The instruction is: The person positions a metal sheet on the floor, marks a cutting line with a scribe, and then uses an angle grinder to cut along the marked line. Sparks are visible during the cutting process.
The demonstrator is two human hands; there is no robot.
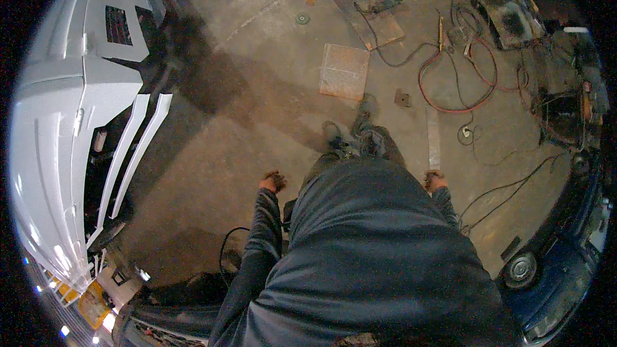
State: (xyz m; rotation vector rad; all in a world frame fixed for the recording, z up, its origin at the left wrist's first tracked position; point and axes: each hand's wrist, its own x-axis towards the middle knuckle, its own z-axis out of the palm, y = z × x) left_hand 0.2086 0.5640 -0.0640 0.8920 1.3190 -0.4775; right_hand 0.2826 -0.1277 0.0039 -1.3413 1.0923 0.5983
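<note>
My left hand [273,181] hangs beside my left thigh, its dark, dirty fingers loosely bent and apart, with nothing visible in them. My right hand [434,178] hangs beside my right thigh, likewise loosely bent, over a pale strip [432,138] on the concrete floor. Beyond my boots [363,115] lie a rusty square metal plate [344,71], a small rusty piece [402,97] and a looped red hose [463,99] among cables.
A white vehicle body panel [48,141] with loose slats fills the left. A longer plate [382,32] with a dark tool [387,3] and a small disc [301,18] lie ahead. Dark equipment [511,19] stands at back right, a blue vehicle [565,276] at lower right.
</note>
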